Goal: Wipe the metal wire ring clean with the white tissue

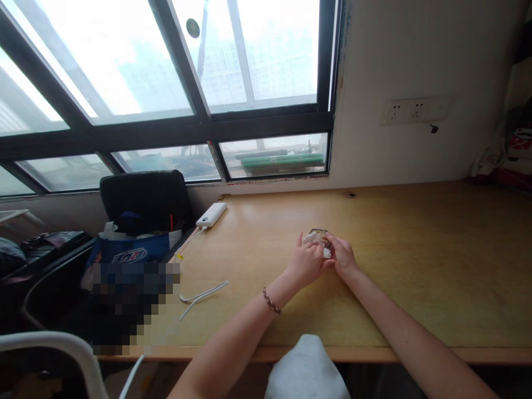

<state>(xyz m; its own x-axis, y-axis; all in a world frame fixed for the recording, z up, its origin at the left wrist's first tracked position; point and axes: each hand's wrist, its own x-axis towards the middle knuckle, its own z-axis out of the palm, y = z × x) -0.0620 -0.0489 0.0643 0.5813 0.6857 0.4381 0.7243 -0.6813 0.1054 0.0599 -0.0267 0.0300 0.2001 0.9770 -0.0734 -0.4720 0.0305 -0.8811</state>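
Over the middle of the wooden table, my two hands are close together. My left hand is closed, its fingers bunched on a crumpled white tissue. My right hand curls around the right side of a small object with a thin, dark metallic rim. Part of the tissue lies against this object, between the hands. The fingers hide most of the object, so its exact kind cannot be made out. A braided bracelet circles my left wrist.
A white power bank with a cable lies at the table's back left. Another white cable is left of my arm. A black chair with a blue bag stands at the left. Wall sockets are at right.
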